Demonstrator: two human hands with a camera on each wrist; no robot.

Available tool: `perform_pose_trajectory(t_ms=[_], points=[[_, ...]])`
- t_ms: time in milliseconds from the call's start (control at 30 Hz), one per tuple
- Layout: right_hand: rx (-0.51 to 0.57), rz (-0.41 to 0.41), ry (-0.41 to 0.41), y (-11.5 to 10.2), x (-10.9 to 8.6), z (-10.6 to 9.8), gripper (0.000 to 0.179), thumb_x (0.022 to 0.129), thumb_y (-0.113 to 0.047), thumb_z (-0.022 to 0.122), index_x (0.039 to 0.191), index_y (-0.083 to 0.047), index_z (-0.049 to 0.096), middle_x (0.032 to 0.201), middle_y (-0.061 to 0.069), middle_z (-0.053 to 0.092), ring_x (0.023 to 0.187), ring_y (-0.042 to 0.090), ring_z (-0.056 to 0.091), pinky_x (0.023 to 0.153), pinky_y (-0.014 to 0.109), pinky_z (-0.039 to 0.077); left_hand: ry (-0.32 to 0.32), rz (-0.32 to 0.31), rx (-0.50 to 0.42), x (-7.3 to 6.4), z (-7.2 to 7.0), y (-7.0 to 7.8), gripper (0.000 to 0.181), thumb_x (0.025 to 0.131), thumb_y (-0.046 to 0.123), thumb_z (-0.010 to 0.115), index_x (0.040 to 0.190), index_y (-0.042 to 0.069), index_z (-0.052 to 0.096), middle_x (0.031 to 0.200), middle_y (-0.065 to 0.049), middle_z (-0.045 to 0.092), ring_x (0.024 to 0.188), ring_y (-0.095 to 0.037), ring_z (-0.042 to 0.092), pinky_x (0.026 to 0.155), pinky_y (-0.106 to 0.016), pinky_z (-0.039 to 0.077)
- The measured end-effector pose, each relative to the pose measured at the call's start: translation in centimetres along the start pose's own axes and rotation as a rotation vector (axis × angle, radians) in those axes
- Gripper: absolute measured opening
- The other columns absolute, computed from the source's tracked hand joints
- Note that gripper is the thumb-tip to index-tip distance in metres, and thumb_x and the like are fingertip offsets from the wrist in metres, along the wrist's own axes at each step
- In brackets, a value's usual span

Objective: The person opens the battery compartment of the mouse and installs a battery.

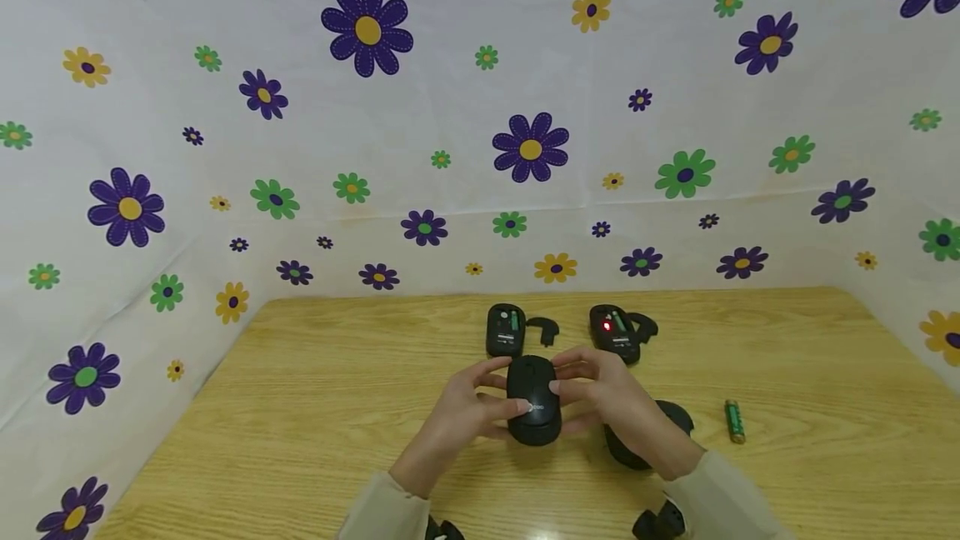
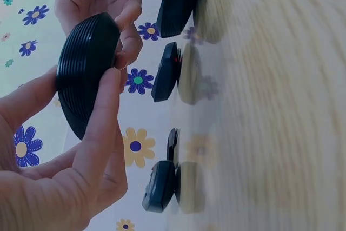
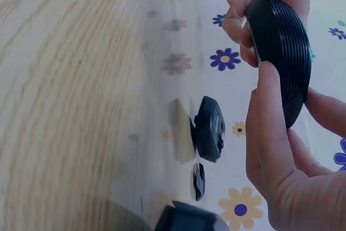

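Observation:
A black computer mouse (image 1: 533,394) is held up off the wooden table between both hands, its top face toward the head camera. On its left side, my left hand (image 1: 468,407) grips it, thumb over the lower top. From the right, my right hand (image 1: 611,394) holds the other side with its thumb at the edge. The ribbed rear end of this mouse (image 2: 81,74) faces the left wrist camera, fingers spread along its underside. Another dark mouse (image 1: 678,417) lies partly hidden beneath the right wrist.
At the back, an upturned mouse (image 1: 506,332) shows a battery in its bay, with a loose cover (image 1: 545,329) beside it. A second upturned mouse (image 1: 615,333) glows red, a cover (image 1: 643,327) by it. A green battery (image 1: 734,422) lies on the right of the table (image 1: 300,423).

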State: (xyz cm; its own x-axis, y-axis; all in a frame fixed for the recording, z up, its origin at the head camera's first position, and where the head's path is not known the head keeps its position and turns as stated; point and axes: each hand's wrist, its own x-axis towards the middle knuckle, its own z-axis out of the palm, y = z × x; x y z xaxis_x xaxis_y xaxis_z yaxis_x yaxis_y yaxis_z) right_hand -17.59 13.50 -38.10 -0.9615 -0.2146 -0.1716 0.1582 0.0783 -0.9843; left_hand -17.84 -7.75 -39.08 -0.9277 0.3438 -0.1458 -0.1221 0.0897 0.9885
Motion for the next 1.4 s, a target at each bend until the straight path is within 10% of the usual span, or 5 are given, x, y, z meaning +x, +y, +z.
perform_pose_trajectory(t_ms=[733,1400], points=[[0.027,-0.066,-0.113,0.9,-2.0,-4.4,0.059,0.097,-0.001,0.064,0.146,0.013,0.035,0.132,0.03,0.054,0.101,0.029,0.066,0.075,0.052,0.062,-0.185,0.042,-0.111,0.9,2.1,0.9,0.075,0.084,-0.01,0.07,0.153,0.002,0.043,0.129,-0.016,0.052,0.11,-0.029,0.064,0.08,-0.044,0.063],[0.033,-0.067,-0.071,1.7,-3.2,-5.4,0.057,0.097,-0.001,0.063,0.144,0.013,0.035,0.132,0.031,0.051,0.102,0.031,0.066,0.075,0.055,0.062,-0.172,0.07,-0.156,0.5,3.9,-0.1,0.07,0.085,-0.012,0.07,0.15,0.005,0.049,0.124,-0.013,0.056,0.106,-0.026,0.066,0.079,-0.042,0.063]])
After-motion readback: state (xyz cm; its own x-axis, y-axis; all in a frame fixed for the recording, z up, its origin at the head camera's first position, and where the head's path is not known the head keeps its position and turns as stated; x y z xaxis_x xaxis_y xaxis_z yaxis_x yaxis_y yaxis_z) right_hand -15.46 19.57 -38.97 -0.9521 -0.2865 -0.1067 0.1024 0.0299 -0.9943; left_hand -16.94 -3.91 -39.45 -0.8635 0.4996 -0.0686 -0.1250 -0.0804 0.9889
